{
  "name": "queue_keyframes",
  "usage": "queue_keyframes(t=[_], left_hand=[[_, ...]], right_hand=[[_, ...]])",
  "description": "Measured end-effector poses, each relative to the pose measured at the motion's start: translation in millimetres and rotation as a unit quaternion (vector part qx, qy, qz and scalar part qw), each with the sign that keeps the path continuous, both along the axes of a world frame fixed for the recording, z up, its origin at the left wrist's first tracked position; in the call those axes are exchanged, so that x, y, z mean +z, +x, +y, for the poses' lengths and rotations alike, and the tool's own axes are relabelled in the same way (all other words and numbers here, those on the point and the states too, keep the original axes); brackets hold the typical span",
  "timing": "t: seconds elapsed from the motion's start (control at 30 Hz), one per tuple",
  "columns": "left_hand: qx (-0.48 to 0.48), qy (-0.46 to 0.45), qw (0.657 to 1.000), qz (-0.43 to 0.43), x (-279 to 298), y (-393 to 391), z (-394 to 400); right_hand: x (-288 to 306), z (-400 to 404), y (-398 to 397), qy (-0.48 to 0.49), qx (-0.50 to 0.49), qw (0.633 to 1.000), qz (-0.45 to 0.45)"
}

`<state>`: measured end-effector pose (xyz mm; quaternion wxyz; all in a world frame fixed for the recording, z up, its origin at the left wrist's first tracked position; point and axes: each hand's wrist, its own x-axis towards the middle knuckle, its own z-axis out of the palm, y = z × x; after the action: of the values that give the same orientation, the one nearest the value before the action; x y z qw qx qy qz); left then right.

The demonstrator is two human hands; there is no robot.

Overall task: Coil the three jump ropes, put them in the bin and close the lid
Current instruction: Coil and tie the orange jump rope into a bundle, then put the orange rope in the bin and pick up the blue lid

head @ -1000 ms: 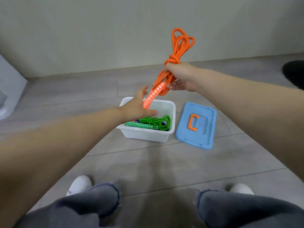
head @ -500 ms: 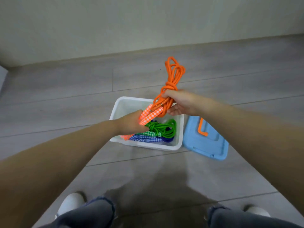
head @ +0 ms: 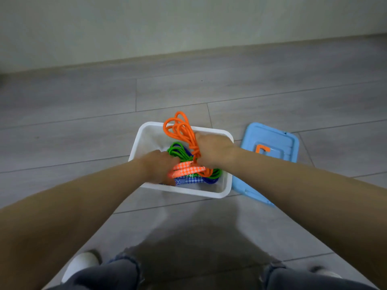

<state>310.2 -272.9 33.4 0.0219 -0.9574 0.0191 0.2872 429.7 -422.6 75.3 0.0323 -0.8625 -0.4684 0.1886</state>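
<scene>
A white bin (head: 144, 137) stands on the floor with a coiled green rope (head: 178, 152) and a blue rope (head: 189, 181) inside. Both my hands are down in it with the coiled orange rope (head: 180, 128). My right hand (head: 213, 150) grips the orange coil at its knot, loops sticking up past the far rim. My left hand (head: 160, 166) holds the orange checkered handles (head: 188, 170), which lie across the green rope. The blue lid (head: 278, 143) with an orange handle lies flat on the floor to the right of the bin.
Grey floor tiles run all around the bin, with a pale wall (head: 188, 26) behind. My knees in dark trousers and white shoes (head: 79, 264) sit at the bottom of the view.
Both hands have lowered the orange rope from above the bin down into it. The handles now lie on the green rope.
</scene>
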Motion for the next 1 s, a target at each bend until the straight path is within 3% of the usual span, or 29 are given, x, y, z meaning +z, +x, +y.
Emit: queue_keyframes(t=[0.27, 0.43, 0.5, 0.6, 0.7, 0.8, 0.87, 1.0], left_hand=[[-0.034, -0.037, 0.997, 0.053, -8, 5, 1], [-0.063, -0.091, 0.992, 0.064, -9, 2, 8], [-0.063, -0.122, 0.987, 0.087, -7, 1, 5], [-0.056, -0.142, 0.987, 0.045, -8, -2, 4], [-0.054, -0.180, 0.977, -0.099, -5, -4, 9], [-0.139, -0.084, 0.956, -0.245, -4, 1, 6], [-0.143, -0.031, 0.951, -0.273, -1, 7, 0], [-0.133, -0.010, 0.964, -0.231, 1, 15, -3]], right_hand=[[-4, 20, -10, -0.195, 0.087, 0.975, -0.067], [-18, 30, -7, -0.389, 0.146, 0.907, -0.069], [-24, 29, -10, -0.422, 0.164, 0.888, -0.078], [-37, 19, -20, -0.359, 0.125, 0.923, -0.064], [-42, 3, -26, -0.261, 0.022, 0.965, -0.030], [-37, -6, -22, -0.216, 0.007, 0.976, -0.007], [-34, -6, -17, -0.201, 0.018, 0.979, 0.005], [-22, 3, -5, -0.214, 0.091, 0.973, -0.004]])
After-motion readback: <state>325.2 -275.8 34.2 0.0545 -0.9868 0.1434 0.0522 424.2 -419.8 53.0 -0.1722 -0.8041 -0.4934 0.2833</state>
